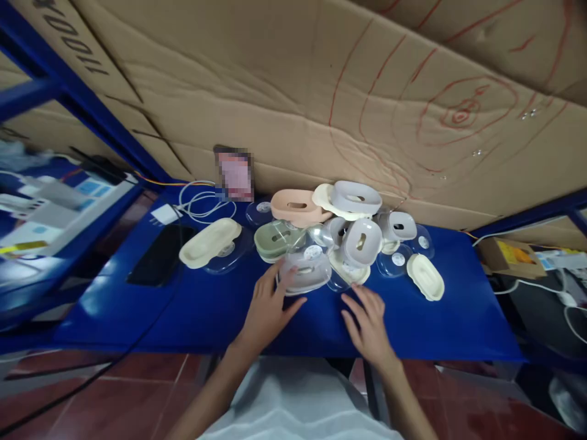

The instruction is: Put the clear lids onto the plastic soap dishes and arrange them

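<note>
On the blue table [206, 315] lies a pile of oval plastic trays and boxes with slots, some with clear lids. My left hand [270, 305] is at the left side of a pale grey slotted box [305, 280] under a clear cover; its fingertips overlap the box's edge, its thumb stretches along the front, and its fingers are apart. My right hand [369, 318] hovers or rests just in front of a clear lid [338, 282] and a cream tray [360, 273], fingers spread, nothing held. Behind stand a green box [273, 241], a peach box [296, 205] and another grey box [362, 238].
A cream tray [211, 242] lies left, another cream tray [426, 278] right. A black flat device [158, 260], white charger [166, 214] and coiled cable [202, 198] sit at the left. A blurred-out phone-like screen [236, 176] leans on the cardboard wall [275, 91].
</note>
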`<state>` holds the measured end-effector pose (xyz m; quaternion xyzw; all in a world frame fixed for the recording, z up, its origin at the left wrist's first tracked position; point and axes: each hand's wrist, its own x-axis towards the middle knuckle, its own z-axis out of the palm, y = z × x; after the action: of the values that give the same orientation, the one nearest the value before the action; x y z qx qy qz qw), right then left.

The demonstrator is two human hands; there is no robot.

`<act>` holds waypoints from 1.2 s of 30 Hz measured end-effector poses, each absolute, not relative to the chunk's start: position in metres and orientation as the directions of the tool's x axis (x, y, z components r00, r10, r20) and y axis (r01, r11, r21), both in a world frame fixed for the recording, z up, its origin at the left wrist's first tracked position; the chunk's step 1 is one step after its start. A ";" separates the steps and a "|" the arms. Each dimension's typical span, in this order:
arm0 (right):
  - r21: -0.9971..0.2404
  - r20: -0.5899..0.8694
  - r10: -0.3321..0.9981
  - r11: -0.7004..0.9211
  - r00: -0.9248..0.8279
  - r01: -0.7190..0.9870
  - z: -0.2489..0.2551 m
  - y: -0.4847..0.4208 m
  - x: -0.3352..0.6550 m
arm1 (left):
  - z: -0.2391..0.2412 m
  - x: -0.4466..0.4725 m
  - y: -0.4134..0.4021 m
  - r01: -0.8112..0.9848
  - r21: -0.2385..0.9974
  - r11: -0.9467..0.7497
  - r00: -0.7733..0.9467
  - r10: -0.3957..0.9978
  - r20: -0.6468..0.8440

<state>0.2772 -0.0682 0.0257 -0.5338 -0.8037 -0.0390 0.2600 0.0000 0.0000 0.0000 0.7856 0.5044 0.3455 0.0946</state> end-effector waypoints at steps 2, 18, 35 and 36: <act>-0.276 0.412 0.877 0.379 -0.248 0.883 0.010 -0.088 0.262 | -0.005 -0.001 0.004 0.692 0.571 -0.442 0.211 0.880 0.425; -0.418 0.411 0.875 0.431 -0.256 0.800 0.003 -0.064 0.223 | -0.012 -0.031 -0.054 0.671 0.584 -0.457 0.220 0.875 0.432; -0.390 0.417 0.817 0.557 -0.399 0.733 0.010 -0.078 0.219 | -0.017 -0.054 -0.080 0.593 0.547 -0.591 0.368 0.803 0.468; -0.371 0.402 0.802 0.584 -0.442 0.722 0.010 -0.080 0.217 | -0.017 -0.053 -0.078 0.598 0.514 -0.614 0.386 0.784 0.487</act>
<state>0.2173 -0.0803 0.0098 -0.4504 -0.8461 0.0722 0.2759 -0.0534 -0.0780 -0.0175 0.8226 0.4199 0.3612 0.1283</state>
